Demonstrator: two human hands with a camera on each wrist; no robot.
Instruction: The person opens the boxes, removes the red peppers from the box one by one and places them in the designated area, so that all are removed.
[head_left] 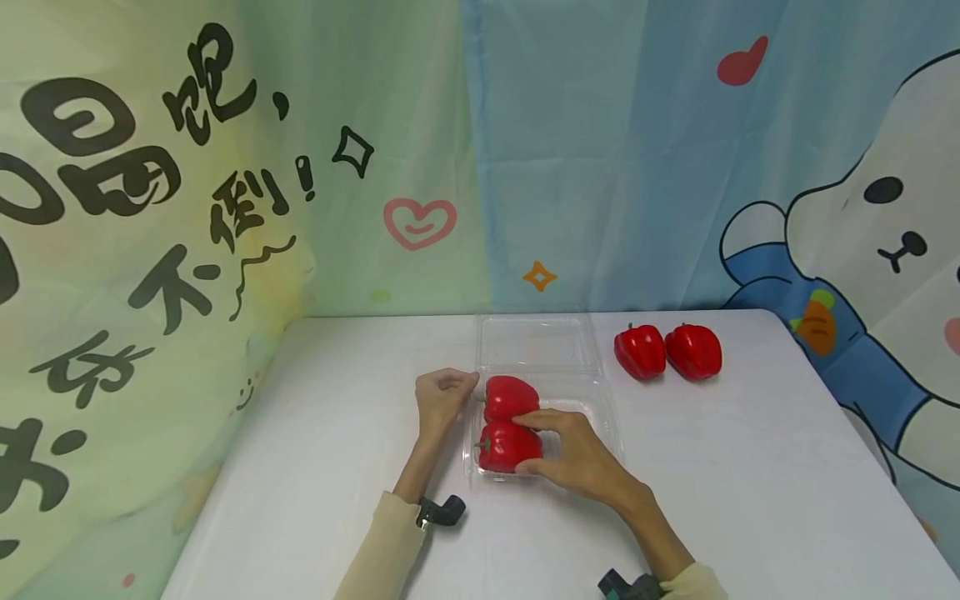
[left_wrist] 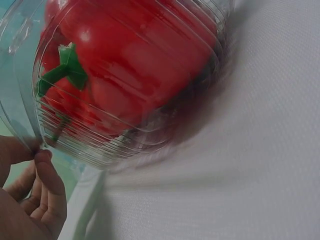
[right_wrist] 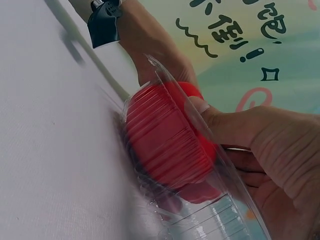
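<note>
At clamshell, left fingers pinch left edge; right fingers grip nearer pepper, room inside rightward.

Cream sleeves, black wrist cameras

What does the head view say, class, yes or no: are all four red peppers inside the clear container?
No: two peppers lie on the table beside the container.

Two red peppers inside a clear plastic container
</note>
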